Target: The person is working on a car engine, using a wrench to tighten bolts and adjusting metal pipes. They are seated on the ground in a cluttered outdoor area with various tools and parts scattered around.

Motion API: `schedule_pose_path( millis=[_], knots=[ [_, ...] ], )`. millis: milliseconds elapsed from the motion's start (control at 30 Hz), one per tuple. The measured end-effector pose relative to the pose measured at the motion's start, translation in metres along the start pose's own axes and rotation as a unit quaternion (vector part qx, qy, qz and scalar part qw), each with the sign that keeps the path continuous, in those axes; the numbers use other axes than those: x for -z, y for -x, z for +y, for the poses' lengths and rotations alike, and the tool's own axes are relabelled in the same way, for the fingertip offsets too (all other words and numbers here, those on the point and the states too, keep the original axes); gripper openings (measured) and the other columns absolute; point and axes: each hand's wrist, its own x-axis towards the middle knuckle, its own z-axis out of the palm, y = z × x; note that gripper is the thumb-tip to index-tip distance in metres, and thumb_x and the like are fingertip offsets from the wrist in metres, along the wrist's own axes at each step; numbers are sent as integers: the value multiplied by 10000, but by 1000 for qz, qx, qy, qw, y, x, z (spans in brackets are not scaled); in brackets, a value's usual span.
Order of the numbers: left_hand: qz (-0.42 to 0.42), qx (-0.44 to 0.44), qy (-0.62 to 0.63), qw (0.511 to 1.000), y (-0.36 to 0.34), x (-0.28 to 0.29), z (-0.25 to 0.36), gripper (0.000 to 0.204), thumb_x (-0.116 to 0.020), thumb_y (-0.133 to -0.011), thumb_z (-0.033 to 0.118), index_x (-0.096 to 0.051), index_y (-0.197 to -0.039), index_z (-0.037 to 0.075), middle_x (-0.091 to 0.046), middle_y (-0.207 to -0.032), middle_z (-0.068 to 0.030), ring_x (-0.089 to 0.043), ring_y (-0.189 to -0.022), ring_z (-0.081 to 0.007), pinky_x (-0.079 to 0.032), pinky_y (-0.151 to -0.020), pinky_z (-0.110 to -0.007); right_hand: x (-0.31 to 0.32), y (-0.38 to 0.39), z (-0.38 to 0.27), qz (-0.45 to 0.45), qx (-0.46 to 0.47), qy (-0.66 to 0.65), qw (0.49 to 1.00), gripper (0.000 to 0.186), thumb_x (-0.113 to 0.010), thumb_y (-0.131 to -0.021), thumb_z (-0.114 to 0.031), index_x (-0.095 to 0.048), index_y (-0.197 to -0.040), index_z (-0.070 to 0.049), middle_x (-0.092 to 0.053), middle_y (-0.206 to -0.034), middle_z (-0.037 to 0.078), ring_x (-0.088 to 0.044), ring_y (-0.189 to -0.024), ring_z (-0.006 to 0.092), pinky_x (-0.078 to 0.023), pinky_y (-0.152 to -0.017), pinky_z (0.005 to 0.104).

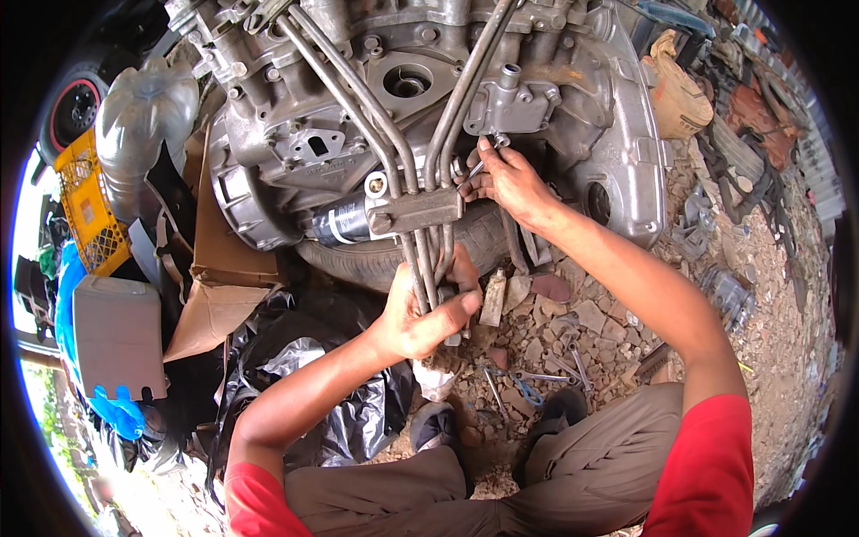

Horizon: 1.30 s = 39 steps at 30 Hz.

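A bundle of bent metal pipes [358, 112] is joined by an oblong metal clamp block [416, 213] in front of a large grey engine [313, 98]. My left hand [425, 313] is closed around the lower ends of the pipes, just below the block. At the block's right end, my right hand [510, 183] is closed in a pinch, its fingertips on a thin, shiny piece that I cannot make out fully. Left of the block is a black and white cylindrical filter [344, 224]. A small metal outlet housing [510, 106] is above my right fingers.
A tyre [358, 261] lies under the engine. Several wrenches [580, 365] and blue-handled scissors [530, 392] lie on the rubble by my feet. A cardboard box [224, 277], a black plastic bag [358, 394] and a yellow crate [88, 206] are at the left.
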Motion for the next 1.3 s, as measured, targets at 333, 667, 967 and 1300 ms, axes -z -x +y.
schedule_pose_path(
  millis=[333,667,967,1300],
  knots=[
    [-11,-5,-9,1000,0,2,0,254,-632,-887,213,-443,-805,64,-507,-649,-60,-470,-577,-116,-372,-541,-266,3,-4,9,40,68,81,994,377,-397,-1052,-364,-491,-881,-42,-627,-745,97,-594,-540,144,-488,-508,298],
    [-14,-4,5,1000,2,6,-3,290,-658,-873,219,-429,-786,64,-473,-616,-43,-469,-550,-127,-358,-520,-277,17,16,-25,117,167,724,659,321,-427,-1018,-265,-560,-941,17,-649,-734,272,-664,-736,437,-533,-631,523],
    [-9,10,12,1000,0,3,-3,297,-649,-878,222,-410,-792,67,-464,-608,-41,-464,-546,-130,-369,-533,-280,13,13,-10,38,-5,396,918,433,-408,-1039,-375,-549,-907,13,-670,-769,144,-656,-673,232,-502,-607,354],
    [-19,2,-2,1000,-1,4,-3,291,-651,-877,214,-415,-786,70,-466,-614,-37,-475,-554,-133,-383,-536,-294,11,-2,-7,39,18,269,962,427,-381,-1051,-369,-544,-905,-3,-664,-776,132,-651,-659,217,-520,-605,330]
  ],
)
